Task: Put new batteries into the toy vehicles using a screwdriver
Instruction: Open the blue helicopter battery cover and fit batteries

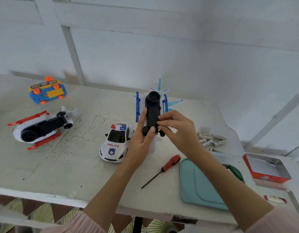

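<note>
Blue-white helicopter point(152, 108) black underside; red-handled screwdriver point(164, 169); teal lid point(196, 184).

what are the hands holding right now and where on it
Both hands hold the upturned blue-and-white toy helicopter: the left hand grips its black underside along the left edge near the wheels, and the right hand pinches the underside's right edge.

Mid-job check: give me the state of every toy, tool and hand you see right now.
Blue helicopter: upside down, held by both hands.
Left hand: grips the helicopter's side.
Right hand: fingers pinch its black underside.
Red helicopter: on its side, untouched.
Police car: upright on its wheels.
Blue-orange car: flipped, wheels up.
Screwdriver: lying on the table, unheld.
Batteries: loose pile.
</note>
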A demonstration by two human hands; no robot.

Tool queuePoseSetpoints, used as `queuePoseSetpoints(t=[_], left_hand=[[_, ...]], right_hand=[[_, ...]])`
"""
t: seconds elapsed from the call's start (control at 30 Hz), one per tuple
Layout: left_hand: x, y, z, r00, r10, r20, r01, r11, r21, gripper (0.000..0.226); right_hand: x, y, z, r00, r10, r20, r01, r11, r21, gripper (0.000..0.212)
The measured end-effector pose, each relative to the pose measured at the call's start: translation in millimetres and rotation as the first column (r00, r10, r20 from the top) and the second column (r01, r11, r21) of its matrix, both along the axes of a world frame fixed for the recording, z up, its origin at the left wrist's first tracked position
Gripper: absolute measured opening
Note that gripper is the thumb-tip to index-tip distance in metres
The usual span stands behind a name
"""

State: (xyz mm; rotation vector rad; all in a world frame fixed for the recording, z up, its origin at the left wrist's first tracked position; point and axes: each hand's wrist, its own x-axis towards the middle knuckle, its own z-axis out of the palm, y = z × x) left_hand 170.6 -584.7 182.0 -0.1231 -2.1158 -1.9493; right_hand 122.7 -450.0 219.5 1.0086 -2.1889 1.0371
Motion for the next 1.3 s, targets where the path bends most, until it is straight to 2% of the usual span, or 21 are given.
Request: queuePoseSetpoints(t=[0.17, 0.4, 0.77, 1.17, 1.3], left_hand=[[-1, 7, -5, 0.996, 0.077, -0.054, -0.073, 0.995, 0.073, 0.052], [-4, 14, -5, 0.991, 0.104, -0.085, -0.092, 0.987, 0.131, 0.054], [-2, 11, -3, 0.994, 0.059, -0.087, -0.050, 0.994, 0.096, 0.055], [-1, 12, -1, 0.995, 0.077, -0.067, -0.071, 0.993, 0.095, 0.059], [-2, 11, -3, 0.995, 0.072, -0.069, -0.066, 0.994, 0.088, 0.060]], right_hand=[[3, 0, 0, 1.000, -0.020, 0.002, 0.020, 1.000, -0.006, 0.013], [8, 4, -3, 0.999, -0.045, 0.007, 0.045, 0.999, -0.006, 0.013], [13, 5, 0, 0.997, -0.043, 0.062, 0.050, 0.992, -0.116, 0.011], [17, 5, 3, 0.994, -0.032, 0.102, 0.046, 0.989, -0.142, 0.012], [19, 5, 4, 0.978, -0.015, 0.208, 0.057, 0.978, -0.198, 0.014]])
